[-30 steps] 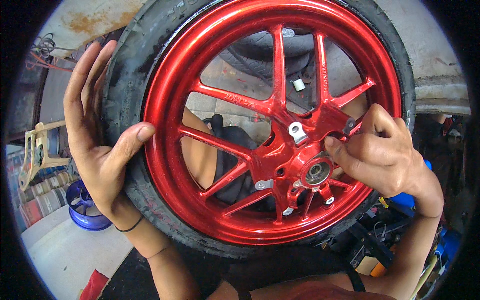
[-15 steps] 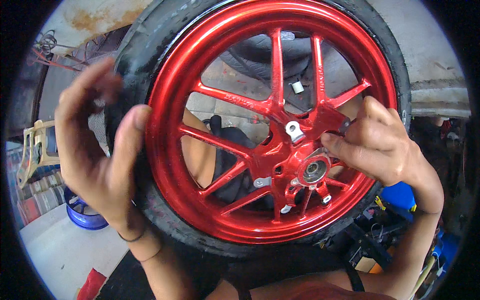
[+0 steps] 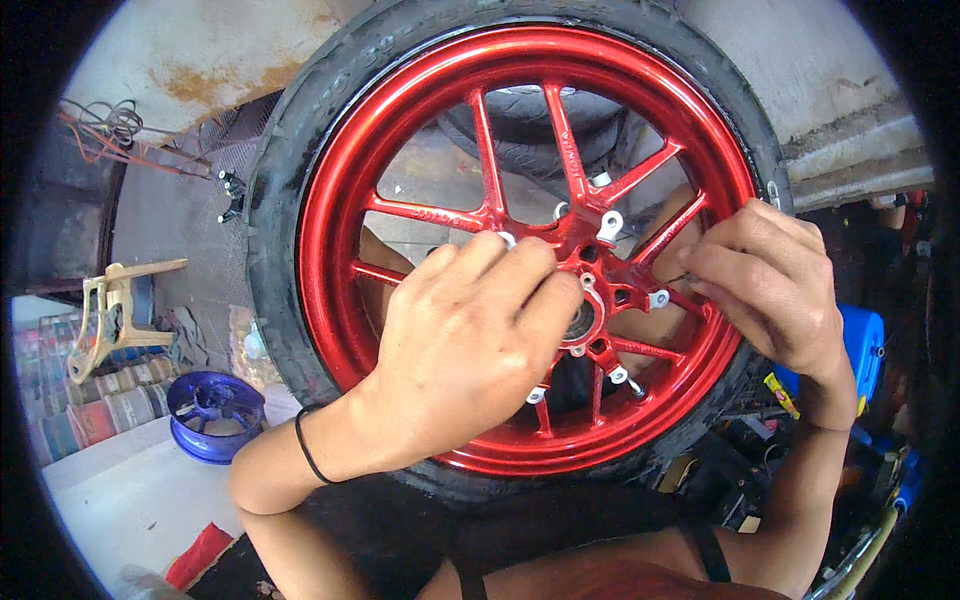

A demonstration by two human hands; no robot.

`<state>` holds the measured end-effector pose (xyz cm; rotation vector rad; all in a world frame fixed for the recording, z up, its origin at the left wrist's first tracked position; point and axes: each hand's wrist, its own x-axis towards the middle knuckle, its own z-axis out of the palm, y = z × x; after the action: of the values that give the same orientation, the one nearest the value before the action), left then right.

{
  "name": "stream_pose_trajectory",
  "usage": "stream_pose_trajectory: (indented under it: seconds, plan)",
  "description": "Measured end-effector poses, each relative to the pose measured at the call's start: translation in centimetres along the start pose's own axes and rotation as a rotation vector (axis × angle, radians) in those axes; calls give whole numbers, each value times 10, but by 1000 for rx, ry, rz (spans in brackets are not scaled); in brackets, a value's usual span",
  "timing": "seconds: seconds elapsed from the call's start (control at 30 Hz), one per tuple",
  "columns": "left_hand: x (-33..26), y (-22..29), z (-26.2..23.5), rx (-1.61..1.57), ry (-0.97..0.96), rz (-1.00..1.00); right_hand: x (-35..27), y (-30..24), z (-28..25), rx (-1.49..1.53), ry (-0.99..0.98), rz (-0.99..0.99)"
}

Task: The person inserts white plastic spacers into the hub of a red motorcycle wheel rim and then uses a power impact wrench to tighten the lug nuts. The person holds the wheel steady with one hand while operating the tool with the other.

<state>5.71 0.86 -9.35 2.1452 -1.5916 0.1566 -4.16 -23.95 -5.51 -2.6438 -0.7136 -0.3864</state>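
Note:
A red motorcycle wheel rim (image 3: 330, 250) with thin spokes stands upright in front of me, a black tyre (image 3: 275, 170) mounted on it. My left hand (image 3: 465, 345) lies over the spokes with its fingertips at the hub (image 3: 590, 290), which has several small silver mounting tabs. My right hand (image 3: 765, 285) is at the right side of the hub, fingers pinched on a small thin metal part between two spokes. A black band is on my left wrist.
A blue wheel rim (image 3: 212, 412) lies on the pale floor at the lower left, beside a wooden stand (image 3: 110, 310). A blue container (image 3: 860, 345) and cluttered tools sit at the right. Another tyre (image 3: 530, 135) shows through the spokes.
My left hand left the tyre's outer left edge and moved right onto the spokes at the hub. The wheel sits further right and closer in view; my right hand stays pinched at the hub.

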Motion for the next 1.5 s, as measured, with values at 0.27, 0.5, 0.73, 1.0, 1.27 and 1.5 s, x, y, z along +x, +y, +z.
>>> stream_pose_trajectory:
  seconds: [0.27, 0.5, 0.73, 1.0, 1.27, 1.5]
  plan:
    - [-12, 3, -10, -120, 158, -95, 1, -9, 15, -5, -25, 22]
    - [-63, -11, -30, -483, 661, -615, 26, 2, 25, -77, -93, -81]
    - [-122, -46, -26, -410, 938, -626, 53, -3, 20, -148, -231, -158]
    - [-136, -69, -15, -460, 1054, -672, 64, 0, 19, -152, -325, -206]
    - [-133, -71, -14, -489, 1015, -674, 67, 5, 28, -65, -309, -240]
    - [-132, -70, -15, -480, 1001, -694, 67, 9, 31, -55, -294, -295]
